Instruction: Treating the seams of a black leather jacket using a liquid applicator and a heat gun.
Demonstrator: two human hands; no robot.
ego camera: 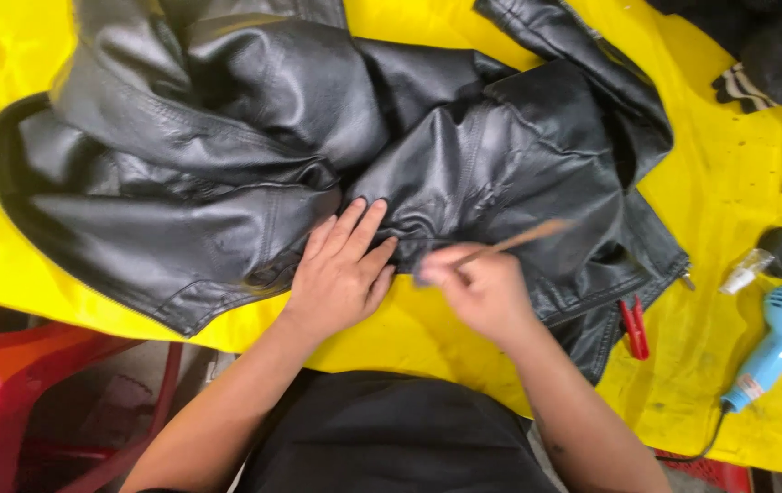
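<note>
The thin wooden brush [514, 239] slants up and to the right out of the right hand [482, 290], which pinches it near its lower end, tip blurred at the black leather jacket [318, 137]. Just left of that tip, the left hand [341, 269] lies flat, fingers spread, pressing the leather onto the yellow sheet [738, 173].

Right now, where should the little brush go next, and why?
Probably a short stroke onto the black leather jacket just beside the left hand. That hand presses the leather flat there, and the right hand holds the thin brush tilted right at that spot.
</note>
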